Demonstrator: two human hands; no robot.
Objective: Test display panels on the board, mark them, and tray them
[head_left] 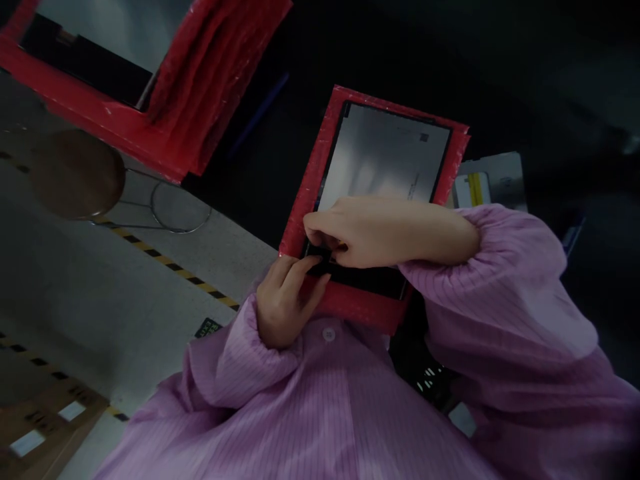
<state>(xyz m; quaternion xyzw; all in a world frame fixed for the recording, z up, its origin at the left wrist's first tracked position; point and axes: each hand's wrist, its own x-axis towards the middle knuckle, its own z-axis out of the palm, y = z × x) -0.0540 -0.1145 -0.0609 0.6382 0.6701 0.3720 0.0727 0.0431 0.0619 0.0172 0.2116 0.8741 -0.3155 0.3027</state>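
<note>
A display panel (385,157) with a silvery back and a black strip along its near edge lies on a red bubble-wrap sheet (360,303) in front of me. My right hand (370,233) reaches across the panel, its fingers closed in a pinch over the left part of the black strip. Whatever is between those fingertips is hidden. At the panel's near left corner, my left hand (287,300) rests its fingertips on the black strip, thumb apart from the fingers.
A stack of red bubble-wrap sheets (200,100) with another panel (120,33) on top stands at upper left. A blue pen-like stick (260,113) lies beside it. Right of the panel is a metallic plate (505,173). A round stool (77,173) and cardboard box (50,433) are on the floor.
</note>
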